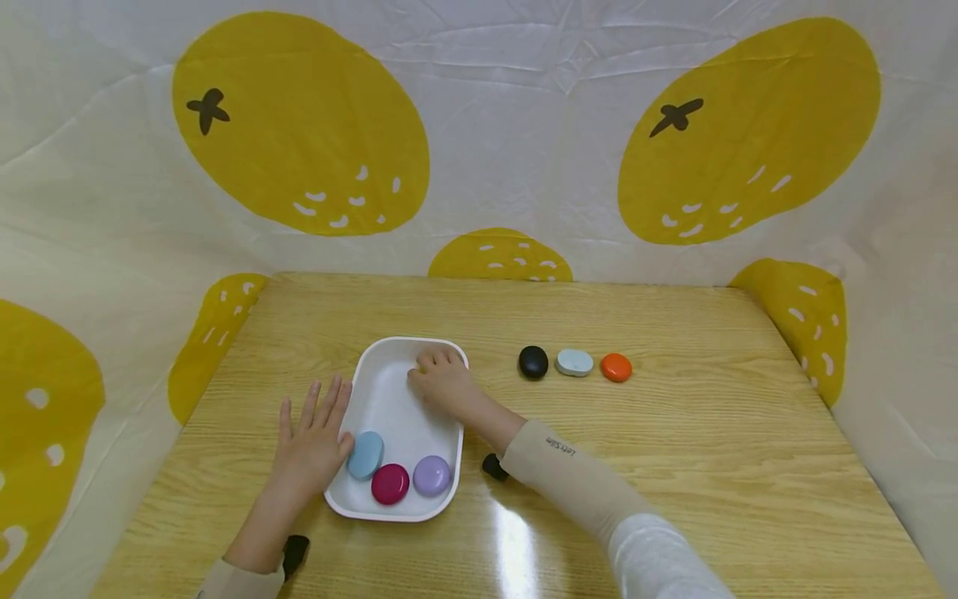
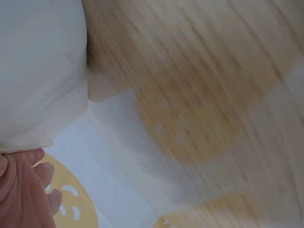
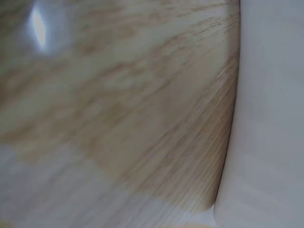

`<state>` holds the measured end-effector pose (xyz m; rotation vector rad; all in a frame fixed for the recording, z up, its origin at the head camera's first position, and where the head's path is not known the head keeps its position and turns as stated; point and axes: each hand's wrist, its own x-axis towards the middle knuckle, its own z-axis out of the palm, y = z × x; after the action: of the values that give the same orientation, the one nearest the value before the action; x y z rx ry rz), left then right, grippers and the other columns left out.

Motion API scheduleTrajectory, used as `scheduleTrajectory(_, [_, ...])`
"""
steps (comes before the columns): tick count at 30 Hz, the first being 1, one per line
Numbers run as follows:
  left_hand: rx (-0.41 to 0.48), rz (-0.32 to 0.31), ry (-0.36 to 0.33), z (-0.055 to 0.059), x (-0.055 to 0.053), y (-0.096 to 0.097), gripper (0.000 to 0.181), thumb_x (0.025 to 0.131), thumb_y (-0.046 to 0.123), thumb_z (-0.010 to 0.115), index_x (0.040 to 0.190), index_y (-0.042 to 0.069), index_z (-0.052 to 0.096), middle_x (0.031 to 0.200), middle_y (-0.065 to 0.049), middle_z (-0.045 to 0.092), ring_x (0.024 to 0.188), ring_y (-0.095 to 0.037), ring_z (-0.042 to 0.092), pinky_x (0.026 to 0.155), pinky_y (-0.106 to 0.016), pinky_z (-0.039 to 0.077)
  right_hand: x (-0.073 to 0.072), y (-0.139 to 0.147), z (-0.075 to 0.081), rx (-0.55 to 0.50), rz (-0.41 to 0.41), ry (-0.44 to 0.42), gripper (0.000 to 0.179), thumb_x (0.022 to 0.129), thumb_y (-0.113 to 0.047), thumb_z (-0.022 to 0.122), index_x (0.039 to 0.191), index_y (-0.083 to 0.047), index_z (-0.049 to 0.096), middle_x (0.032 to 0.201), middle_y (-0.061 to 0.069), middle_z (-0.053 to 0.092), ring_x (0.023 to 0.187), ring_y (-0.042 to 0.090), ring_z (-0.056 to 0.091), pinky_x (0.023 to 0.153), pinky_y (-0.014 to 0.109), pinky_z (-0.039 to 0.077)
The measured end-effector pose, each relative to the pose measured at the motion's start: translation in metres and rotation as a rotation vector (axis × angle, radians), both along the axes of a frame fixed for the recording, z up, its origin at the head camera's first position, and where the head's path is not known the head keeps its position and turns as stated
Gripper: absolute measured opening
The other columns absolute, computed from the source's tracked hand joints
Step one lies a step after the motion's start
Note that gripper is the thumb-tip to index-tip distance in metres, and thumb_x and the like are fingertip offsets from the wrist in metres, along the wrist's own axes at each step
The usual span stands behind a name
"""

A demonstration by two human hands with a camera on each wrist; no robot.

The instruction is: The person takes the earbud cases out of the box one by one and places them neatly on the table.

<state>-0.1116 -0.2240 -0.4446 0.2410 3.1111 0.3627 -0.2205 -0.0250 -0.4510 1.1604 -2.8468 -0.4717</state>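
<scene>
A white tray (image 1: 400,509) stands on the wooden table. My left hand (image 1: 310,445) lies at its left rim with the fingers spread and straight, the thumb by a light blue oval piece (image 1: 366,455). Next to that piece, at the near end, sit a dark pink round piece (image 1: 390,484) and a lilac round piece (image 1: 432,476). My right hand (image 1: 445,384) reaches over the right rim into the far right corner, fingers bent downward. The back of the hand hides its fingertips, and I cannot tell whether they hold a piece. In the left wrist view, fingers (image 2: 45,175) show beside the tray wall.
To the right of the tray, a black piece (image 1: 533,363), a pale grey oval piece (image 1: 575,363) and an orange piece (image 1: 617,368) lie in a row on the table (image 1: 711,466). A cloth (image 1: 524,150) printed with yellow fruit hangs behind and at the sides.
</scene>
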Motion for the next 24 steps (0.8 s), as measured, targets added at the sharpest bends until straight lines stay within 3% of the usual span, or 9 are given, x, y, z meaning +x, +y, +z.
scheduleTrajectory(5, [0.003, 0.002, -0.012, 0.001, 0.0, -0.001, 0.063, 0.092, 0.022, 0.044, 0.146, 0.004, 0.017, 0.151, -0.017, 0.012, 0.138, -0.037, 0.003, 0.104, -0.061, -0.007, 0.0, 0.0, 0.0, -0.026, 0.0, -0.004, 0.025, 0.094, -0.023, 0.044, 0.116, -0.026, 0.057, 0.114, 0.0, 0.05, 0.108, 0.02, 0.046, 0.095, 0.043, 0.034])
scheduleTrajectory(13, [0.052, 0.033, -0.065, 0.003, 0.002, 0.002, 0.063, 0.092, 0.021, 0.042, 0.146, 0.006, 0.015, 0.152, -0.018, 0.008, 0.138, -0.038, -0.003, 0.103, -0.06, -0.013, 0.001, 0.001, 0.003, -0.135, -0.01, -0.044, 0.025, 0.091, -0.023, 0.051, 0.115, -0.027, 0.058, 0.107, 0.002, 0.05, 0.099, 0.024, 0.052, 0.095, 0.045, 0.037])
scheduleTrajectory(18, [0.054, 0.044, -0.052, 0.004, 0.004, 0.003, 0.062, 0.092, 0.02, 0.042, 0.146, 0.006, 0.016, 0.151, -0.02, 0.008, 0.137, -0.04, -0.002, 0.103, -0.06, -0.013, 0.002, 0.005, 0.006, -0.29, 0.017, -0.023, 0.033, 0.086, -0.02, 0.058, 0.119, -0.029, 0.059, 0.115, 0.003, 0.049, 0.105, 0.026, 0.05, 0.094, 0.042, 0.037])
scheduleTrajectory(24, [0.064, 0.041, -0.053, 0.003, 0.004, 0.003, 0.061, 0.093, 0.021, 0.041, 0.147, 0.007, 0.015, 0.152, -0.019, 0.006, 0.138, -0.039, -0.004, 0.103, -0.061, -0.01, 0.0, 0.022, 0.015, -0.53, 0.085, 0.03, 0.039, 0.077, -0.015, 0.063, 0.115, -0.023, 0.061, 0.12, 0.005, 0.051, 0.096, 0.026, 0.05, 0.081, 0.037, 0.04])
